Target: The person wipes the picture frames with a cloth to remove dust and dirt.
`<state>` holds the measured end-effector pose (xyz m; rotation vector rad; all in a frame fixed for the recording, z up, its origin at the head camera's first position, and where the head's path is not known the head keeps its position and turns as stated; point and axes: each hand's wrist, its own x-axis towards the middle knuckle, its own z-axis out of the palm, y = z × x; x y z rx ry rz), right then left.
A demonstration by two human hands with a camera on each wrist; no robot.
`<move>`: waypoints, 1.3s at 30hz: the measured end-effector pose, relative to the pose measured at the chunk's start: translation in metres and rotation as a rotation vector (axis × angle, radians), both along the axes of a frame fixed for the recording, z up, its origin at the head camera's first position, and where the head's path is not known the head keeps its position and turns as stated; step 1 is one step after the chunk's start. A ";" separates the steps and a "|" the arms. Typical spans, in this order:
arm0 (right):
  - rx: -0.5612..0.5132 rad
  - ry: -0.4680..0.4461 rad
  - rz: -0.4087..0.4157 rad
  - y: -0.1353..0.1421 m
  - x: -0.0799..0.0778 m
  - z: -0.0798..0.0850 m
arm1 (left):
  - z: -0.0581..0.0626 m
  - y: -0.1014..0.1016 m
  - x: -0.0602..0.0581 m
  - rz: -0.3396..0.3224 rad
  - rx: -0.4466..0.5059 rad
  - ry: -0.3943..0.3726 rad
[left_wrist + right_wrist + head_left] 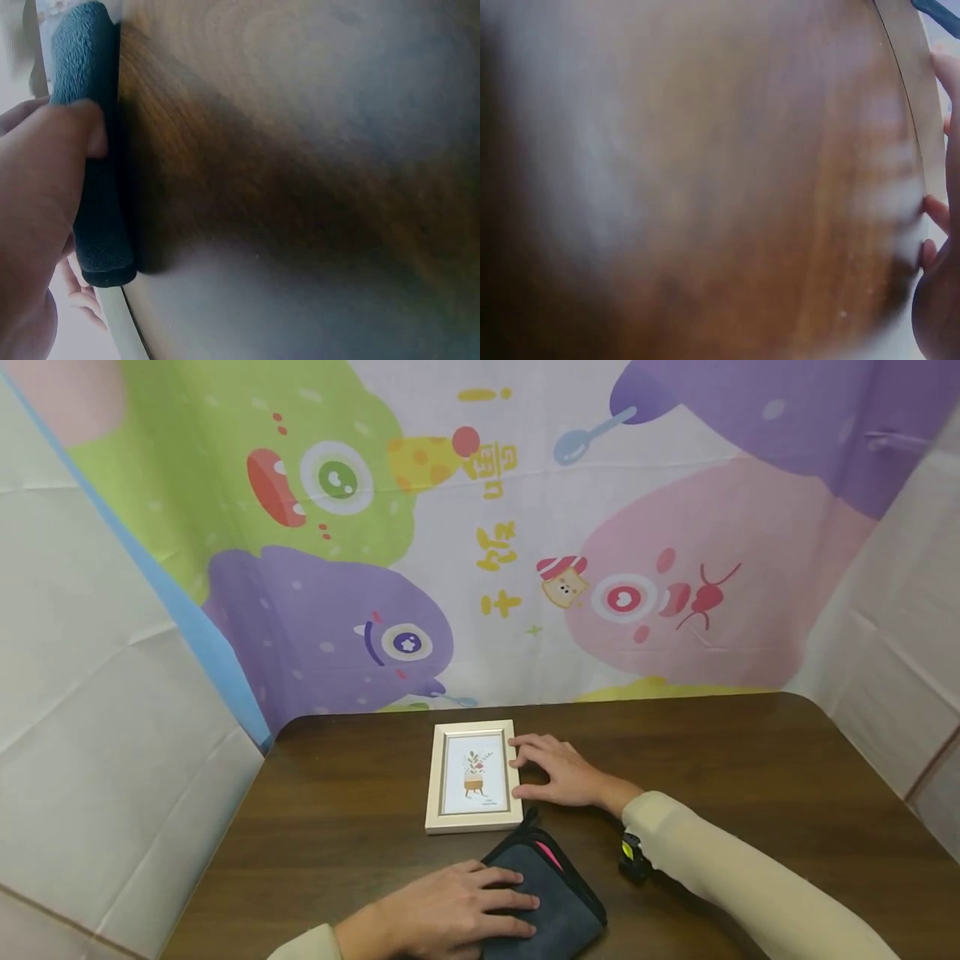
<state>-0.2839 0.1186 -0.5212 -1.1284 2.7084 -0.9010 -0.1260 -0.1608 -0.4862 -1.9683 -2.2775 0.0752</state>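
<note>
A cream picture frame lies face up on the brown table, showing a print of a potted plant. My right hand rests beside it, with bent fingertips and thumb touching its right edge; the right wrist view shows that edge of the frame and part of the hand. Nearer to me, my left hand holds a dark blue-grey zip case, fingers spread over its top. In the left wrist view the thumb lies against the case's rounded side. A strip of pink shows at the case's zipped edge.
The dark wood table has rounded far corners. Behind it hangs a cloth printed with cartoon monsters, and pale panels stand at the left and right. A black band with a yellow-green part sits at my right wrist.
</note>
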 end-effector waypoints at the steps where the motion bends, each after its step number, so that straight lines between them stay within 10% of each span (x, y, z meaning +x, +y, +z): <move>1: -0.007 -0.001 -0.003 0.000 0.000 -0.001 | 0.000 0.001 0.000 0.001 0.005 0.003; 19: -0.099 -0.089 -0.044 -0.001 0.001 -0.006 | 0.002 0.010 0.001 0.006 0.042 0.093; 39: -0.102 -0.081 -0.062 -0.001 0.002 -0.005 | 0.000 0.013 -0.006 0.006 0.225 -0.002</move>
